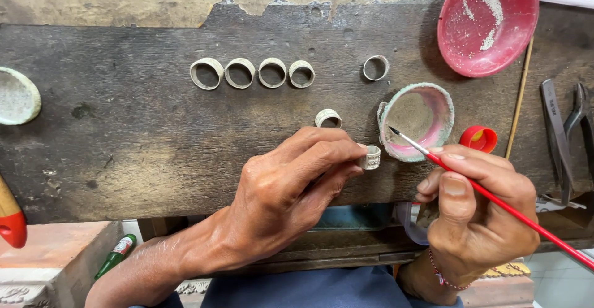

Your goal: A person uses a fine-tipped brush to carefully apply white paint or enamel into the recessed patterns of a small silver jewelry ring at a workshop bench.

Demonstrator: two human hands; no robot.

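- My left hand (291, 190) comes in from 7 o'clock, its fingers (337, 153) pinched around a small silver ring band (371, 157) held just above the table edge.
- My right hand (476, 215) sits at 4 o'clock, fingers clenched on a thin red-handled paintbrush (495, 199); the bristle tip points to 10 o'clock and reaches over the rim of a small crusted bowl (442, 107) with a pink inside.
- The held band is just beside that bowl, at its 8 o'clock.
- The table (124, 128) is a dark, worn wooden slab, scuffed and stained, with pale flaking material along its far edge.
- Four ring bands (252, 73) stand in a row at 12 o'clock, another single band (375, 68) lies apart to their right, and one more band (328, 118) rests just above my left fingers.
- A red dish (513, 29) with pale powder streaks leans at 1 o'clock; a red bottle cap (479, 139) lies just right of the crusted bowl.
- Dark metal pliers (566, 128) lie at 3 o'clock, with a thin wooden stick (520, 97) between them and the cap.
- A pale greenish dish (18, 95) sits at 9 o'clock.
- Below the table edge I see a small green bottle (116, 256) and reddish brickwork at 7 o'clock.
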